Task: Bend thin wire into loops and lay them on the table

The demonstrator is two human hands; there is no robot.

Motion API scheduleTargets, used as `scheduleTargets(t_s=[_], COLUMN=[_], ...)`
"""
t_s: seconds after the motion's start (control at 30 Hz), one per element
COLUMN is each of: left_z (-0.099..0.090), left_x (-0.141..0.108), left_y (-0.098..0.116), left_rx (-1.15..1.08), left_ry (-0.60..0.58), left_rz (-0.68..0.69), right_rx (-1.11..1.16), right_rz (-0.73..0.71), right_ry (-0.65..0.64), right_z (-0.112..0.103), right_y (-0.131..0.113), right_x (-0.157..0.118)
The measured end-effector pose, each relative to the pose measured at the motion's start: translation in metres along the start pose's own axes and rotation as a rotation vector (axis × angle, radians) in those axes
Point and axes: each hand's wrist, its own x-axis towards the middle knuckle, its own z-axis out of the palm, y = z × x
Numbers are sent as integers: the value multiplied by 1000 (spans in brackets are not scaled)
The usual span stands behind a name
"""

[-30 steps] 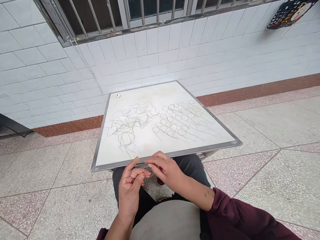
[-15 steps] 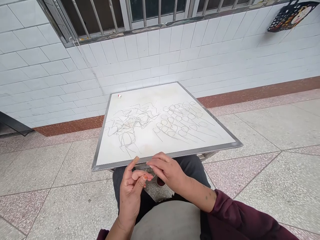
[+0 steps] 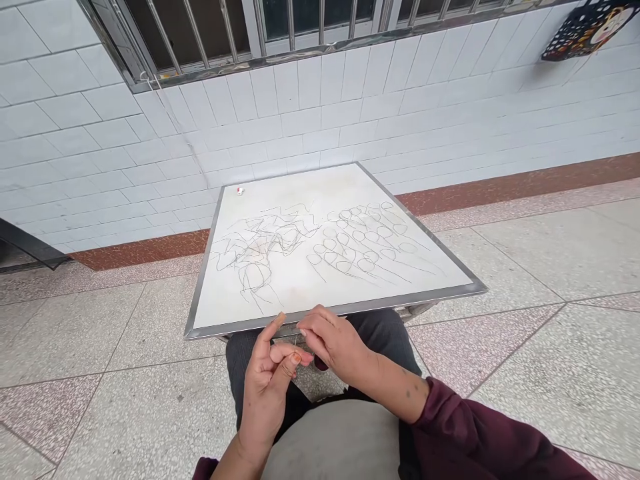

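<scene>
Your left hand (image 3: 265, 387) has edged right since a second ago, closing a little on your right hand (image 3: 340, 347), which has shifted only slightly. Between them, the curve of thin wire (image 3: 295, 341) that showed a second ago now reads as a short, nearly straight, upright piece. You have it pinched between your left thumb and a bent finger, while another left finger, with a tan covering (image 3: 281, 317) at its tip, points up and away. Your right thumb and fingertips are closed together at the wire's upper end, gripping it there. The wire sits just off the near edge of the table (image 3: 310, 179), above your lap.

On the white tabletop, to the left, you have a tangle of wavy wires (image 3: 265, 243), with rounder bends toward its near end. To the right lie many looped wires (image 3: 345, 240), most with straight tails running toward the near right. Near the far left corner is a small white-and-red object (image 3: 241, 191), too small to make out.
</scene>
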Motion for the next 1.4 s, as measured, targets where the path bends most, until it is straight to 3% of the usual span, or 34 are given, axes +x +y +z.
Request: scheduleTargets(t_s=[0.33, 0.73, 0.87, 1.07, 1.23, 1.4], left_z=[4, 1, -1, 1, 3, 4], left_x=[-2, -4, -3, 6, 12, 13], left_y=[1, -13, -14, -4, -5, -7], left_rx=[-57, -70, -127, -359, -424, -453], left_ry=[51, 108, 111, 242, 258, 263], left_rz=[-23, 176, 167, 54, -2, -59], right_rx=[-97, 81, 233, 771, 880, 835], right_rz=[-123, 102, 175, 407, 437, 421], right_ry=[11, 59, 52, -51, -40, -19], right_z=[-6, -2, -2, 0, 10, 13], right_y=[0, -16, -16, -9, -9, -5], right_x=[5, 5, 5, 4, 5, 5])
